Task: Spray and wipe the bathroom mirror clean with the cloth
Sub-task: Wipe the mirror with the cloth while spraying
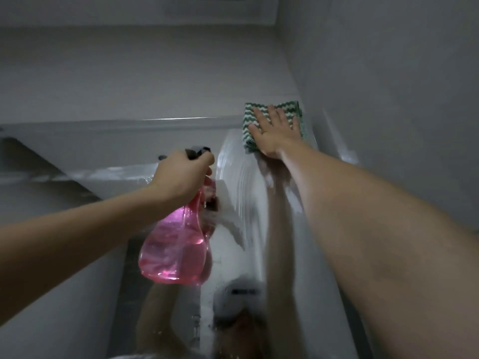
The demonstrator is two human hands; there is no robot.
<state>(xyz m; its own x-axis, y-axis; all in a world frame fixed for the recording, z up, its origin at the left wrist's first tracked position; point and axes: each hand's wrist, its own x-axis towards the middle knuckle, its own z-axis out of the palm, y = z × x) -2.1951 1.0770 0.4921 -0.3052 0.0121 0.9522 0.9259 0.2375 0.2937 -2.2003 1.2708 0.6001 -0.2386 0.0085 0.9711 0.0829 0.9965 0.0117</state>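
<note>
Mirror (241, 193) ahead of us, wet streaks running below cloth (272, 125). Our right hand (274, 136) presses cloth flat, fingers straight, at mirror's top right corner. Left hand (181, 174) grips pink spray bottle (176, 244), lower left. Unwiped glass lies down and left of cloth.

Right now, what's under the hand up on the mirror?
The right hand presses flat on a green-and-white striped cloth against the mirror. The glass beneath the cloth is covered.

Dim bathrm, grey walls (388, 60) & ceiling (129, 11)
</note>
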